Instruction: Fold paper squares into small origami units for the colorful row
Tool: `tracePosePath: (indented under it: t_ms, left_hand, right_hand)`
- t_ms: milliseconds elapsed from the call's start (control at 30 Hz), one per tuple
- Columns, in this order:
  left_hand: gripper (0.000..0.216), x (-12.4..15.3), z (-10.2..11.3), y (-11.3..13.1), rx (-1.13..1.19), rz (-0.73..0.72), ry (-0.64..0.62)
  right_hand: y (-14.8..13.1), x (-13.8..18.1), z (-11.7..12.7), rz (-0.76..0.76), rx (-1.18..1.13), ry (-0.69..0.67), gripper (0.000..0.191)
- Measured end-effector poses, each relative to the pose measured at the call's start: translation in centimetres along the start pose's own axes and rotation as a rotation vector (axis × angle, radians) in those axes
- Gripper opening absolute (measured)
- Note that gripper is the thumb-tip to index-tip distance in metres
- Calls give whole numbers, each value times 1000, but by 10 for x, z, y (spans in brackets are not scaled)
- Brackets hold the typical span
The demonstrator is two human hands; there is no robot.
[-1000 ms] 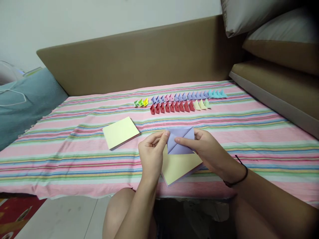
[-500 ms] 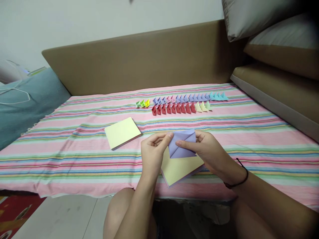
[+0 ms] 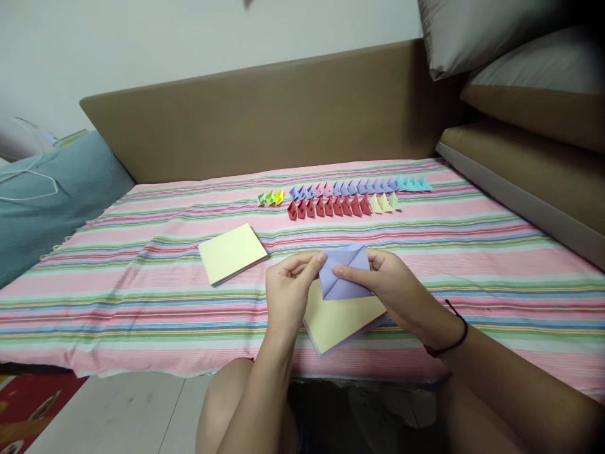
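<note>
A folded purple paper point(image 3: 347, 287), square with diagonal creases meeting near its middle, is held up between both my hands. My left hand point(image 3: 295, 277) pinches its left edge between thumb and fingers. My right hand point(image 3: 390, 280) grips it from the right, thumb lying across the front and fingers behind, mostly hidden. Just below the folded piece lies a stack of pale yellow paper point(image 3: 343, 325) with other colours at its lower edge. Farther left rests a second pale yellow stack point(image 3: 234, 252), apart from my hands.
Behind my hands stand rows of small folded paper boats: red ones point(image 3: 329, 208), purple ones point(image 3: 373, 186), blue ones point(image 3: 414, 183), and green and yellow ones point(image 3: 271, 198). A striped cloth point(image 3: 142, 277) covers the seat. Cushions point(image 3: 534, 94) are piled at the right.
Both hands keep the same hold on the purple paper. Its upper right corner shows slightly more pointed now; otherwise the view has shifted only a little.
</note>
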State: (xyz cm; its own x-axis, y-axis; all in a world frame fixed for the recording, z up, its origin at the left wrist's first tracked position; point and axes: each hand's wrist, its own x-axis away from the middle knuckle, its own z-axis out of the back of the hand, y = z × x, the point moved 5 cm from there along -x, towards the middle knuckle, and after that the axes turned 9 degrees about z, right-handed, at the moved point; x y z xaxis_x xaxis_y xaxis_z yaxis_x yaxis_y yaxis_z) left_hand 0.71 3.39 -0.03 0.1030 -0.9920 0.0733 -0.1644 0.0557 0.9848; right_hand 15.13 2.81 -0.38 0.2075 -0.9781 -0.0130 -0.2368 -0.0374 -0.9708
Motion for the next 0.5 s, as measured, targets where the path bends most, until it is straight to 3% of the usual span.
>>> tracePosePath:
  t_ms: [500]
  left_hand:
    - [20, -1, 2, 1, -67, -22, 27]
  right_hand:
    - [2, -5, 4, 5, 47, 20, 26]
